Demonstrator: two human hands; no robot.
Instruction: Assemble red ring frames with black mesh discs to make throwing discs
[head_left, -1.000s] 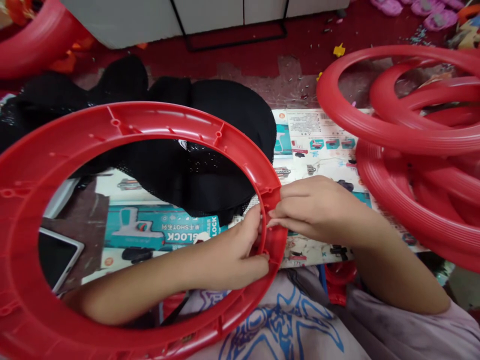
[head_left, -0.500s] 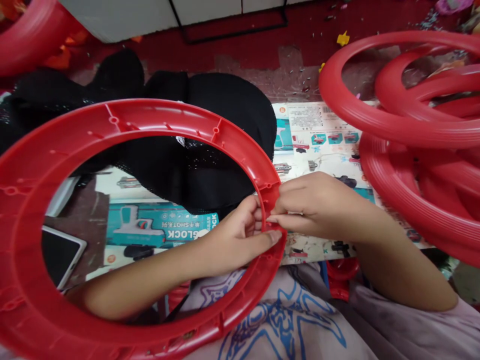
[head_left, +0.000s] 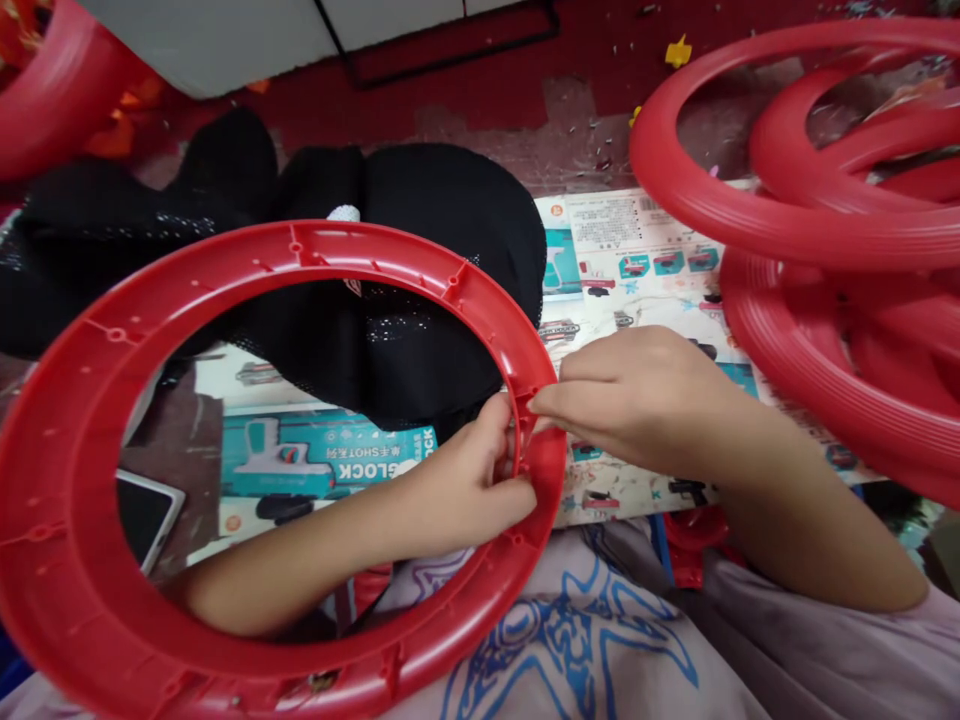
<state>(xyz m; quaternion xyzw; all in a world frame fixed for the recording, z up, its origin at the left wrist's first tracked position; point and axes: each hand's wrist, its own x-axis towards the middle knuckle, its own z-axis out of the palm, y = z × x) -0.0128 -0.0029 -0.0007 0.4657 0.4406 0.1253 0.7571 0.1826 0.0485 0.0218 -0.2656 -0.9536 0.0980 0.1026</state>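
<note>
A large red plastic ring is held up in front of me, its hollow ribbed side with small screw posts facing me. Through its opening reaches my left hand, whose fingers wrap round the inner rim at the right side, thumb lying across the channel. Over the same stretch of the ring, my right hand is closed in a pinch, fingertips in the channel. Whatever it pinches, if anything, is too small or hidden to make out.
More red rings lie piled at the right. Behind my ring sits a black cap with black fabric on a printed cardboard sheet. A phone-like device lies at the left. A yellow piece is on the red floor.
The ring has turned slightly and shifted to the right in view, showing more of its left side. My right fingertips have moved a little up and left along the channel.
</note>
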